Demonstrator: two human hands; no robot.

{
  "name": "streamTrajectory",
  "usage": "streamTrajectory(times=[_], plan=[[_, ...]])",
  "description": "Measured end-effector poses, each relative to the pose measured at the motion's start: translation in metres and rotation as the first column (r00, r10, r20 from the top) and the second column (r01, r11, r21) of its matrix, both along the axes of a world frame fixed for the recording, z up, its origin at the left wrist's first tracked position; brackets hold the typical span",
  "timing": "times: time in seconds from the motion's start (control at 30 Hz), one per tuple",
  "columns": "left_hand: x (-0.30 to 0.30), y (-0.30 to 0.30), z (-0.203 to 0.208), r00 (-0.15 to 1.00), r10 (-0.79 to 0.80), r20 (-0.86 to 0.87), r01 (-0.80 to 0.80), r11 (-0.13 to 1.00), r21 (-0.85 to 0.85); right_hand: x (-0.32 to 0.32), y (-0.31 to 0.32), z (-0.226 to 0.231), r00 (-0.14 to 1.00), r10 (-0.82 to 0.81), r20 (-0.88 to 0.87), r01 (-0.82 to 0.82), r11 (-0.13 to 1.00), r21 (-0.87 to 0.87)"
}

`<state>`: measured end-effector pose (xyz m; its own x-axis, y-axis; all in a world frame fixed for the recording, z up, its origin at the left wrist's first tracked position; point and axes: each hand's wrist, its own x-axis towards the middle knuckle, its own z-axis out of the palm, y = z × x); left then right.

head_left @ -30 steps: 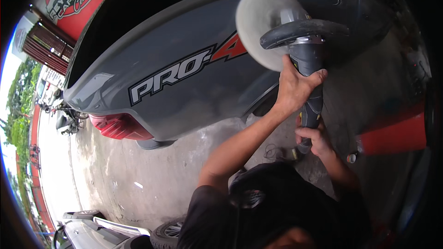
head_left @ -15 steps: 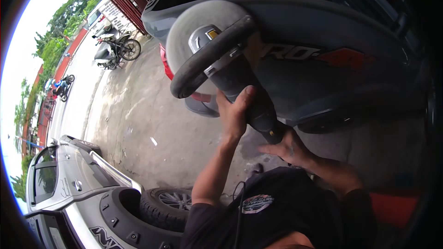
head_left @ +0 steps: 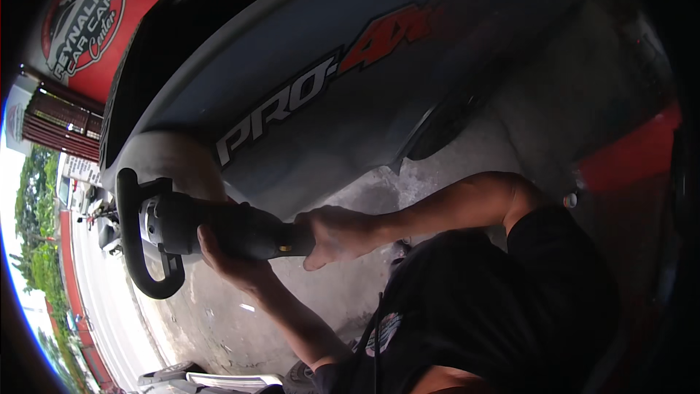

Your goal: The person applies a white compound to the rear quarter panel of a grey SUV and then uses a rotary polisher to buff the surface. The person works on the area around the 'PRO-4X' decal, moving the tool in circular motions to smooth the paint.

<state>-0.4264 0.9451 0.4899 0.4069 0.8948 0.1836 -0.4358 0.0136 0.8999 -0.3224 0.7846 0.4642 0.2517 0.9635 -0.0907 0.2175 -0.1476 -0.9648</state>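
Observation:
A black power polisher (head_left: 226,225) lies almost level across the left middle of the view. Its looped front handle (head_left: 130,230) points left, and its round pale pad (head_left: 171,157) is at the rear end of a dark grey pickup's side panel (head_left: 292,146); firm contact cannot be made out. My left hand (head_left: 235,266) grips the polisher's body from below, thumb on the near side and the other fingers mostly hidden behind it. My right hand (head_left: 337,235) is wrapped round the narrow tail end of the tool.
Large lettering decals (head_left: 328,76) run along the pickup's side. Concrete floor (head_left: 226,321) stretches beneath, with part of another vehicle (head_left: 233,379) at the bottom edge. A dark cord (head_left: 378,321) hangs by my shirt. A slatted gate (head_left: 62,120) and red wall sign stand at upper left.
The polisher has swung from steeply angled to nearly level and shifted down and left, with both hands still on it. My right arm is more extended, and the view has turned.

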Motion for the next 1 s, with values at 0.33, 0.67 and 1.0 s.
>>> streamTrajectory(times=[0.33,0.67,1.0], plan=[[0.158,-0.205,-0.005,0.943,-0.326,-0.068,0.331,0.939,0.096,0.115,-0.226,-0.007,0.970,-0.240,-0.039,0.240,0.971,-0.016],[0.351,-0.401,-0.004,0.825,-0.521,-0.216,0.557,0.814,0.163,0.251,-0.426,-0.025,0.812,-0.516,-0.272,0.521,0.851,-0.058],[0.531,-0.527,-0.013,0.566,-0.642,-0.516,0.806,0.561,0.187,0.344,-0.504,-0.069,0.395,-0.580,-0.712,0.826,0.564,-0.002]])
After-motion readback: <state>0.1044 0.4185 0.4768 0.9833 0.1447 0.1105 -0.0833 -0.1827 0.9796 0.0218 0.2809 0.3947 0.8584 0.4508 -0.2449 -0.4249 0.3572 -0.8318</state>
